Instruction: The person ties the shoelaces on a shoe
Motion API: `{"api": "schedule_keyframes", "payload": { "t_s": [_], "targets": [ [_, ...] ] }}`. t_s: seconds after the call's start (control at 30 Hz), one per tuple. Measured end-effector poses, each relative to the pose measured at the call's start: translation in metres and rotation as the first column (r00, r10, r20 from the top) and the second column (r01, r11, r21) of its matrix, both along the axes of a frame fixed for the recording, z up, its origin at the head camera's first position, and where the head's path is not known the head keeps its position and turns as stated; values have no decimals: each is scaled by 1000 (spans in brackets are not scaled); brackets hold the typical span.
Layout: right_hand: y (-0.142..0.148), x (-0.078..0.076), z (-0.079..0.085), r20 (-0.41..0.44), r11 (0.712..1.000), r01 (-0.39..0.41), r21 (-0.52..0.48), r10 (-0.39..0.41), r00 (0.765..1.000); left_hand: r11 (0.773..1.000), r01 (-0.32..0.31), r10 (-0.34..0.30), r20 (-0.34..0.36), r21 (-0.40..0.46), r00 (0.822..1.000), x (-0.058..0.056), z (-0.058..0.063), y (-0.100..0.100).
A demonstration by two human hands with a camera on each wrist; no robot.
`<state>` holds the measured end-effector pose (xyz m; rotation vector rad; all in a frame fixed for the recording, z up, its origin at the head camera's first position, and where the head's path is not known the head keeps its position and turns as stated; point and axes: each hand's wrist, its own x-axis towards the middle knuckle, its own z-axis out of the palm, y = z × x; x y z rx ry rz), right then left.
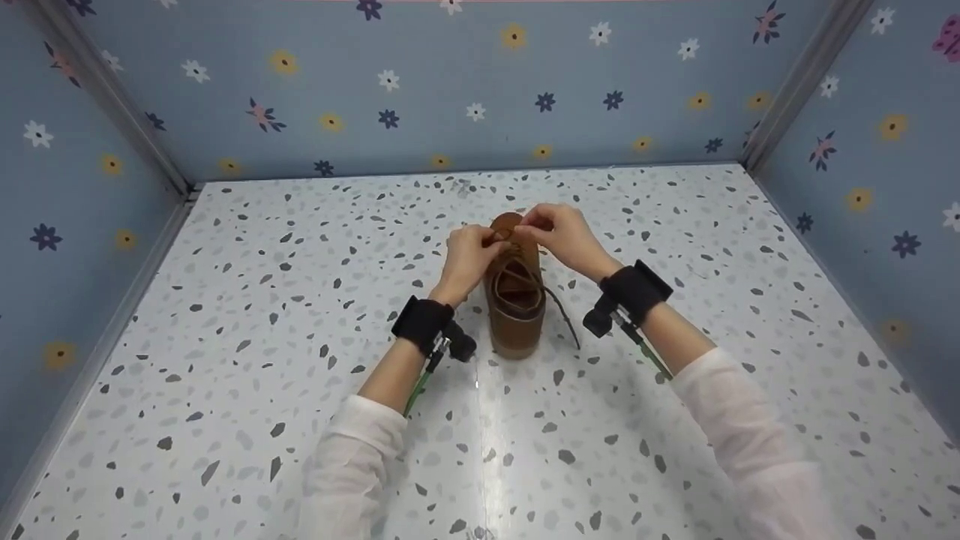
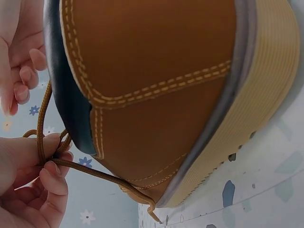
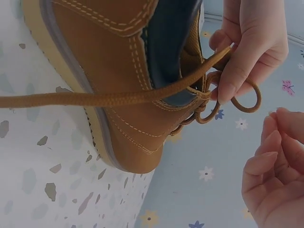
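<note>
A brown lace-up shoe (image 1: 516,337) stands on the floor, toe away from me, its heel towards me. My left hand (image 1: 465,259) is over the front of it and pinches the brown shoelace (image 3: 254,107) between thumb and finger, a small loop sticking out past the fingertips. Beside it, my right hand (image 1: 564,234) hovers near the loop, thumb and finger bent together; in the right wrist view no lace shows between them. One lace end (image 1: 566,319) trails down the shoe's right side. In the left wrist view the dark padded collar (image 2: 59,90) shows.
White speckled flooring (image 1: 247,337) spreads around the shoe. A blue flowered panel (image 1: 450,90) closes off the back, with similar panels left and right. Black bands with small cameras (image 1: 427,326) sit on both wrists.
</note>
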<state>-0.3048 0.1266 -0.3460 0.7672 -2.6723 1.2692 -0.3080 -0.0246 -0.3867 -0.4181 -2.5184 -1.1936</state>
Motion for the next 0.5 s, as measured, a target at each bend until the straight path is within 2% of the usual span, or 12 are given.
{"api": "schedule_keyframes", "payload": {
  "t_s": [0.2,0.5],
  "targets": [
    [0,6,-7,2,997,-65,35,65,998,1000,-3,3,1,0,1000,-1,-3,-1],
    [-2,13,-20,4,988,-105,115,105,994,1000,-10,10,0,-14,1000,-2,-3,0]
  ]
}}
